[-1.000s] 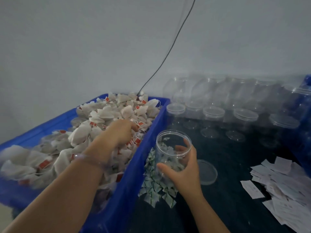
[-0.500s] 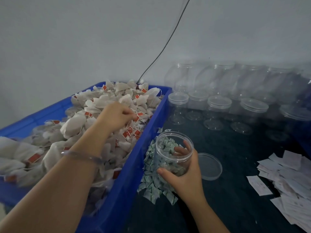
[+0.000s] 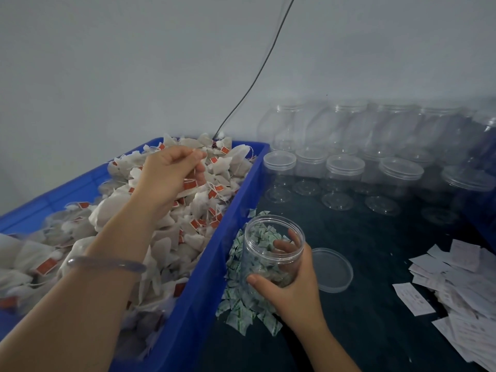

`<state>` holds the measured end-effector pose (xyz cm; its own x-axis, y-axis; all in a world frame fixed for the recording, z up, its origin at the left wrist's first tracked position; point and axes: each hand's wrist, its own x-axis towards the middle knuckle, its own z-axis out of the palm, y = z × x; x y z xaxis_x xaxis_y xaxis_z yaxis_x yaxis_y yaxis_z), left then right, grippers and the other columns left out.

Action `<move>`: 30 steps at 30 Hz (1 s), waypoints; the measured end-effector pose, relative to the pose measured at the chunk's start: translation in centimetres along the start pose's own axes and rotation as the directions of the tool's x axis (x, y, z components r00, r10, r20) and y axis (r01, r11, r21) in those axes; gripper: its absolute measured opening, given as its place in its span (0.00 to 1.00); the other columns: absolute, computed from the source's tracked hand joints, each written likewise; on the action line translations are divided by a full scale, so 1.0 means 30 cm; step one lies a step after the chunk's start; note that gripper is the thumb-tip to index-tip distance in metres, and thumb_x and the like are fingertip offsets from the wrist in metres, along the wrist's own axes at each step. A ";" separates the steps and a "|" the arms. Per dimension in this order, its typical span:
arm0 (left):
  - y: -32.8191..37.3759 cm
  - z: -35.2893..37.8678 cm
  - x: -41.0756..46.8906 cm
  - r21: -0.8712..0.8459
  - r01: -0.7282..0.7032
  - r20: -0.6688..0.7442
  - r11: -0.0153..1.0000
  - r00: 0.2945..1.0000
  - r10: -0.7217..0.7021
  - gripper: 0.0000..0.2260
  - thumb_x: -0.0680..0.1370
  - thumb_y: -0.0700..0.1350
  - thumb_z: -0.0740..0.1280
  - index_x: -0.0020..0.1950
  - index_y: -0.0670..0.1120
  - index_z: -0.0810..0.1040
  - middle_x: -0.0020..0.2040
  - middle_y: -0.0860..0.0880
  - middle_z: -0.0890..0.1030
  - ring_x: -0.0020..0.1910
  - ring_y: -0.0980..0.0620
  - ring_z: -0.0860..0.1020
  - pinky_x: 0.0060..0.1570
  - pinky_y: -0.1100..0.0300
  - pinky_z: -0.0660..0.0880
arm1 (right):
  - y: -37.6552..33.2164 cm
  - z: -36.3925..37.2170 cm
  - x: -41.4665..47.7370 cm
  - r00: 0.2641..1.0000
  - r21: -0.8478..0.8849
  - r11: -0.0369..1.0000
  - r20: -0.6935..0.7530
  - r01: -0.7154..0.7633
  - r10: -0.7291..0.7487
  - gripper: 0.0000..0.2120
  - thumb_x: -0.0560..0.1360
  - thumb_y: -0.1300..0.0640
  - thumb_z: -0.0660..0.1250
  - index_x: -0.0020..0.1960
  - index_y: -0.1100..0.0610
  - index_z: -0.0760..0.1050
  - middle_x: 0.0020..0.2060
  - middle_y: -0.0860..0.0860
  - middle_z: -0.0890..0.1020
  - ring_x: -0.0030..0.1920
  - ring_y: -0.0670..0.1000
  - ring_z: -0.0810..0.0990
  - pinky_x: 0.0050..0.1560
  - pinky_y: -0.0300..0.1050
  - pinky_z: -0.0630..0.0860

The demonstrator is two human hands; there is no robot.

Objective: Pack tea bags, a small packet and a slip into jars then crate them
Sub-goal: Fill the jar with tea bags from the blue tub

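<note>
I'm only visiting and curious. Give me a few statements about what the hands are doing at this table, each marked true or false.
1. The left hand pinches tea bags over the blue bin. True.
2. The jar in the right hand has its lid screwed on. False: it is open, and a lid lies on the table beside it.
3. The paper slips lie inside the blue bin. False: they lie on the dark table at the right.
4. Small green-and-white packets are piled on the table beside the bin. True.
</note>
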<state>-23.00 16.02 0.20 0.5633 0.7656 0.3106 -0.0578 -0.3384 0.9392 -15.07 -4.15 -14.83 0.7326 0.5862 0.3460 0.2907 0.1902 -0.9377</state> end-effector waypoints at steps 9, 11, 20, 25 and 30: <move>-0.050 0.053 0.002 0.341 -0.065 0.133 0.938 0.991 0.020 0.07 0.80 0.47 0.65 0.45 0.47 0.80 0.35 0.48 0.80 0.25 0.59 0.71 0.27 0.67 0.71 | 0.008 -0.001 -0.004 0.999 -0.004 0.999 0.029 -0.034 0.034 0.43 0.50 0.36 0.81 0.59 0.21 0.62 0.58 0.30 0.75 0.61 0.37 0.76 0.57 0.40 0.78; -0.066 0.046 0.005 0.474 -0.040 0.191 0.880 0.980 -0.058 0.07 0.80 0.48 0.64 0.45 0.47 0.79 0.40 0.45 0.80 0.29 0.58 0.72 0.31 0.65 0.70 | 0.010 -0.004 -0.006 0.998 -0.004 0.999 0.036 -0.042 0.042 0.44 0.50 0.37 0.81 0.59 0.21 0.62 0.57 0.29 0.75 0.61 0.37 0.76 0.56 0.38 0.77; -0.047 -0.016 0.006 0.916 -0.027 0.282 0.401 0.755 -0.593 0.14 0.73 0.51 0.71 0.56 0.47 0.80 0.56 0.49 0.79 0.53 0.52 0.78 0.49 0.60 0.77 | 0.014 -0.003 -0.008 0.997 -0.017 0.998 0.057 -0.054 0.055 0.45 0.52 0.38 0.81 0.62 0.24 0.62 0.57 0.29 0.74 0.60 0.35 0.75 0.55 0.33 0.76; -0.019 -0.041 -0.005 0.959 -0.131 0.265 0.252 0.730 -0.630 0.05 0.73 0.47 0.73 0.47 0.48 0.83 0.47 0.52 0.82 0.47 0.54 0.78 0.45 0.62 0.74 | 0.012 -0.002 -0.007 0.996 -0.022 0.998 0.056 -0.063 0.064 0.44 0.52 0.38 0.80 0.61 0.23 0.61 0.57 0.29 0.74 0.60 0.35 0.74 0.54 0.32 0.76; 0.057 -0.035 -0.044 0.486 -0.191 0.241 0.853 0.967 0.080 0.04 0.75 0.48 0.71 0.41 0.55 0.84 0.33 0.54 0.81 0.30 0.57 0.74 0.32 0.68 0.72 | 0.010 -0.002 -0.008 0.996 0.000 0.998 0.065 -0.069 0.069 0.44 0.52 0.39 0.80 0.62 0.23 0.60 0.57 0.28 0.73 0.60 0.34 0.74 0.54 0.29 0.75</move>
<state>-24.71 15.02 1.54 0.7388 0.5818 0.3401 0.2432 -0.7009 0.6706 -15.11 -4.28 -15.20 0.7095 0.6477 0.2777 0.2392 0.1493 -0.9594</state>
